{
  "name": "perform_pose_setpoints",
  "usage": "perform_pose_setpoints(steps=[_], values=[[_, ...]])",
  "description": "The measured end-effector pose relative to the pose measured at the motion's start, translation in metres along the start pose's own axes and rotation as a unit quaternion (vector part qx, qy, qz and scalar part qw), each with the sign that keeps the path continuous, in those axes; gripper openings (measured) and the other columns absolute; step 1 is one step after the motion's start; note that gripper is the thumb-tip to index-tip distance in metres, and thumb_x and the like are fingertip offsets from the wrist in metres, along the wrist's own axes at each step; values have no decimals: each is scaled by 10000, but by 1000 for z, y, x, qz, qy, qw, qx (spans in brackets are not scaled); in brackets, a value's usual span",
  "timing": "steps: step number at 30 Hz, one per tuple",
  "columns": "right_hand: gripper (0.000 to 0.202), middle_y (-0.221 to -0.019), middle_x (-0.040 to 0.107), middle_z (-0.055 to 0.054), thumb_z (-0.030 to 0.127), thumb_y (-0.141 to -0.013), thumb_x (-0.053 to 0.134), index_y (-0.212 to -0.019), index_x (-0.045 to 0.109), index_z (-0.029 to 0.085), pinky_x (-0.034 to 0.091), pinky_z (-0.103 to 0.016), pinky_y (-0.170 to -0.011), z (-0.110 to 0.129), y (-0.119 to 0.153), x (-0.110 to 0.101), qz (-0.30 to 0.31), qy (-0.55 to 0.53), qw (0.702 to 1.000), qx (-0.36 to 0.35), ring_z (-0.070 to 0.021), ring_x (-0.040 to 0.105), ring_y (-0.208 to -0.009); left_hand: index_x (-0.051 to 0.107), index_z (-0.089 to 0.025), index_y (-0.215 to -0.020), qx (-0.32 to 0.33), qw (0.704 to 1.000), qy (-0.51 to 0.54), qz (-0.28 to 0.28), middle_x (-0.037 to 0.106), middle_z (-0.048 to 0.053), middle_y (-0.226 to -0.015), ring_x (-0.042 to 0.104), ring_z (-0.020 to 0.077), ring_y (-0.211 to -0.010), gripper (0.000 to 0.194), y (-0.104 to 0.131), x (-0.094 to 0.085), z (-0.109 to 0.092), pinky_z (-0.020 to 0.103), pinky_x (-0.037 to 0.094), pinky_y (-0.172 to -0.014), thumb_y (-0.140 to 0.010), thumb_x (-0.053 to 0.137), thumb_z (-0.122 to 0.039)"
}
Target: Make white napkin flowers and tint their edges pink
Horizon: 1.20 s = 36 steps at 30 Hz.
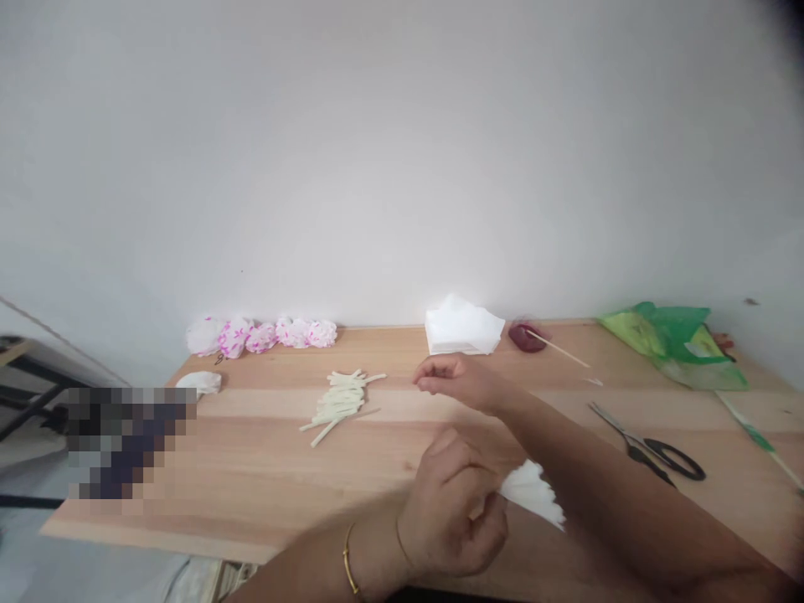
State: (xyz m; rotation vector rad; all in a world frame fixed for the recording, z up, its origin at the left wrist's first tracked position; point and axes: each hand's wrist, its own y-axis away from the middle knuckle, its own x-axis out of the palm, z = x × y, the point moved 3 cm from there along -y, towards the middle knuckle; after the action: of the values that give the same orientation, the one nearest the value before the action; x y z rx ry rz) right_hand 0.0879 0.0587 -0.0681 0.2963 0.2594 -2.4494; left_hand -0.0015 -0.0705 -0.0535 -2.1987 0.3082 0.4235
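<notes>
My left hand (pixel 453 507), with a gold bracelet at the wrist, is closed with a pinch on a white pleated piece of tissue paper (pixel 533 492). The tissue fans out to the right with a scalloped edge; its pinched end is hidden by my fingers. Over the table, my right hand (pixel 461 381) reaches across above the left one. Its fingers are loosely extended to the left, and nothing shows in them. It is nearest to a stack of white tissues (pixel 461 328) just behind it. A pile of pale cream strips (pixel 342 402) lies to its left.
Pink-and-white paper flowers (pixel 264 337) line the wall side at left, near a white bundle (pixel 199 383). At right lie a dark red bundle (pixel 526 337), a thin stick (pixel 562 349), scissors (pixel 646 448), a green bag (pixel 682 339) and a green-wrapped stick (pixel 757 434).
</notes>
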Motion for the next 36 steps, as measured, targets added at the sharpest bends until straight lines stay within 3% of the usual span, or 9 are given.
perform_pose_setpoints(steps=[3, 8, 12, 18, 22, 29, 34, 36], values=[[214, -873, 698, -44, 312, -887, 514, -938, 654, 159, 451, -241, -689, -3, -15, 29, 48, 187, 980, -47, -143, 618, -760, 503, -193, -933, 67, 998, -9, -11, 610, 64, -801, 552, 191, -764, 299, 1, 8, -1, 345, 446, -681, -667, 518, -56], [125, -888, 688, -32, 200, -861, 532, -852, 653, 172, 402, -245, -721, -4, -39, 68, 81, 285, 951, -88, -156, 592, -812, 479, -186, -930, 85, 996, -27, 8, 621, 65, -789, 535, 176, -731, 264, 7, 14, 3, 340, 458, -666, -685, 527, -101], [124, -917, 677, -83, 176, -855, 522, -841, 641, 148, 382, -296, -756, -8, -49, 84, 91, 363, 922, -95, -201, 584, -863, 472, -192, -912, 81, 996, -32, -3, 606, 53, -765, 516, 165, -701, 230, 11, 14, 8, 329, 449, -654, -700, 518, -116], [181, -917, 663, -124, 185, -884, 468, -829, 630, 128, 381, -348, -779, -8, -40, 80, 124, 441, 882, -111, -232, 581, -858, 474, -197, -902, 73, 997, -29, -2, 609, 51, -757, 526, 164, -694, 225, 10, 11, 8, 324, 450, -646, -695, 520, -122], [168, -917, 662, -112, 216, -888, 484, -859, 632, 139, 391, -335, -767, -10, -36, 78, 125, 464, 871, -103, -227, 583, -865, 477, -199, -896, 75, 997, -15, -6, 613, 47, -751, 535, 162, -688, 229, 12, 12, 4, 325, 461, -644, -685, 522, -120], [173, -845, 652, -69, 242, -887, 500, -792, 617, 159, 378, -297, -711, -7, -41, 84, 115, 457, 875, -114, -193, 572, -781, 489, -195, -889, 70, 997, -17, -2, 615, 55, -757, 534, 169, -699, 203, 11, 14, 4, 331, 455, -636, -702, 536, -133], [164, -980, 617, -83, 238, -936, 450, -979, 587, 158, 366, -277, -749, -7, -58, 66, 32, 435, 896, -82, -181, 550, -878, 476, -201, -907, 62, 998, -15, 0, 614, 56, -778, 527, 171, -711, 237, 11, 12, 5, 333, 443, -647, -693, 531, -117], [134, -1000, 605, -98, 231, -912, 503, -964, 594, 147, 360, -277, -766, -13, -67, 62, 14, 425, 902, -67, -188, 541, -902, 474, -204, -905, 60, 998, -19, -1, 609, 56, -780, 523, 172, -712, 235, 11, 11, 6, 333, 440, -647, -695, 531, -115]])
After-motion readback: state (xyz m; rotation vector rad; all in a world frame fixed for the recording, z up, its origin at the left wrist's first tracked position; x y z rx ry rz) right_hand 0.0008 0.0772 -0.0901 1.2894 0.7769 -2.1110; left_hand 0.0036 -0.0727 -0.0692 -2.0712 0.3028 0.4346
